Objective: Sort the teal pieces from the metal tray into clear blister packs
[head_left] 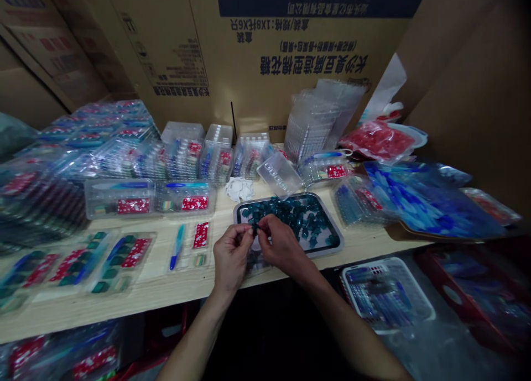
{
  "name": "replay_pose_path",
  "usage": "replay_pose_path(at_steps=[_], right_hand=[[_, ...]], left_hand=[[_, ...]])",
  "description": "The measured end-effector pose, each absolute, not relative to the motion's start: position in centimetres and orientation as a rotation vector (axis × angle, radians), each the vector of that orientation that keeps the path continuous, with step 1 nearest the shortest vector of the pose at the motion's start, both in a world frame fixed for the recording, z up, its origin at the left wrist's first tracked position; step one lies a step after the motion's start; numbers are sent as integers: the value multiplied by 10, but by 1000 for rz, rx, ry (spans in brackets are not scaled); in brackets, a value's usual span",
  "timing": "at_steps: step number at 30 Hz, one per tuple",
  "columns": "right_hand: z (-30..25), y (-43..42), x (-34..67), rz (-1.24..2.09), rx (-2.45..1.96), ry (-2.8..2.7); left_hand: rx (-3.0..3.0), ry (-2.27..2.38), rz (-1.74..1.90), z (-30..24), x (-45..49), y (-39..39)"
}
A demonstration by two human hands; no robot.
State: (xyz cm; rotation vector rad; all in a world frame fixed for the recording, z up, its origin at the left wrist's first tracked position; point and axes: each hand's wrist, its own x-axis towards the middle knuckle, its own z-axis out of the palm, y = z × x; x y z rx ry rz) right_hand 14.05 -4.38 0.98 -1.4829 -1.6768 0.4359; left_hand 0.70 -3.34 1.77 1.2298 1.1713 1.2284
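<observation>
My left hand [233, 254] and my right hand [282, 247] meet at the near left corner of a shallow tray [338, 240]. Their fingertips pinch a small dark teal piece [255, 226] between them; its exact kind is too small to make out. Loose dark teal pieces [305, 218] of similar colour lie scattered in the tray. Under my hands, a clear plastic surface [258, 266] is partly hidden. To the left lies a clear blister tray [186, 264] holding a blue pen [177, 245], a red spotted piece [201, 235] and a small striped block [199, 260].
Filled clear trays [112, 262] line the table's left side, with tall stacks [45, 204] behind. Nested clear trays [311, 121] stand before a large carton [199, 55]. Blue pens [418, 198] fill a box at right. A white basket [429, 309] sits below the table edge.
</observation>
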Motion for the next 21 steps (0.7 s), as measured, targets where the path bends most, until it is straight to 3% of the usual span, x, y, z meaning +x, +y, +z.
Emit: replay_pose_path(at_steps=[10, 16, 21], right_hand=[[13, -42, 149, 432, -1450, -1635], [15, -48, 138, 385, -1495, -1660], [16, -38, 141, 551, -1437, -1674]], left_hand=[[929, 1125, 1233, 13, 9, -28], [1104, 1164, 1263, 15, 10, -32], [1073, 1111, 1260, 9, 6, -31]])
